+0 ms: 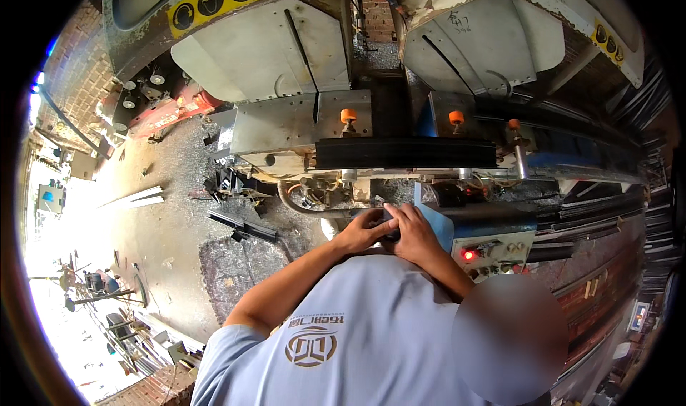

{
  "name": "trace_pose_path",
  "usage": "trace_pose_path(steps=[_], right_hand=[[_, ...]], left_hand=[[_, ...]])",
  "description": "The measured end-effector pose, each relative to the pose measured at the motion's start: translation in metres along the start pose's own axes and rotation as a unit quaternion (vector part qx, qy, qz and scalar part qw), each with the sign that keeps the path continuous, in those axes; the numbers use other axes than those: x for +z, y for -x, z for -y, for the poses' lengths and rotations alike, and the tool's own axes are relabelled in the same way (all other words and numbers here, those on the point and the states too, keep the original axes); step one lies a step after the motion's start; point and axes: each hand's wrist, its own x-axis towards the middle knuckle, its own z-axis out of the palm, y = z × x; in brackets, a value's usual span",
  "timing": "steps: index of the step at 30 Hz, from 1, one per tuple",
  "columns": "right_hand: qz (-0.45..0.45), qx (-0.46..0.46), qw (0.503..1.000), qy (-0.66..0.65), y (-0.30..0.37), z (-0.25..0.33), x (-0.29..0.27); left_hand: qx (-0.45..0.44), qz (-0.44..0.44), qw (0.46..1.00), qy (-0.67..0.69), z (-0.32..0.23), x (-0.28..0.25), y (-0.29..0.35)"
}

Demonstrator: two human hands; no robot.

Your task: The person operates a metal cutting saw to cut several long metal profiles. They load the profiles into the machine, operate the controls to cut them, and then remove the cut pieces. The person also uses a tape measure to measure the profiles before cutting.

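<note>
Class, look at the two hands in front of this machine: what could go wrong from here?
1. The dark thing between the left hand and right hand is small and could slip and drop.
2. A red light glows beside the hands, so the machine may have power; reaching toward the black bar could risk a pinch.
3. Scraps lie on the floor at left; someone might trip.

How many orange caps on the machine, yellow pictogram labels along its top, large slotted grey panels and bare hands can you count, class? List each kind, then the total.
Orange caps: 3
Yellow pictogram labels: 2
Large slotted grey panels: 2
Bare hands: 2
Total: 9
</note>
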Motion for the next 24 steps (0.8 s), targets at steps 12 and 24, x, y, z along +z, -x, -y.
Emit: trace_pose_path(steps=[12, 24], right_hand=[[0.227, 0.084, 0.876, -0.418, -0.032, -0.019, 0.008], [0.179, 0.057, 0.878, -0.441, -0.026, -0.014, 0.045]], left_hand=[[-0.005, 0.046, 0.997, -0.064, -0.014, -0.027, 0.026], [-0.05, 0.048, 0.998, -0.002, -0.008, -0.045, 0.031]])
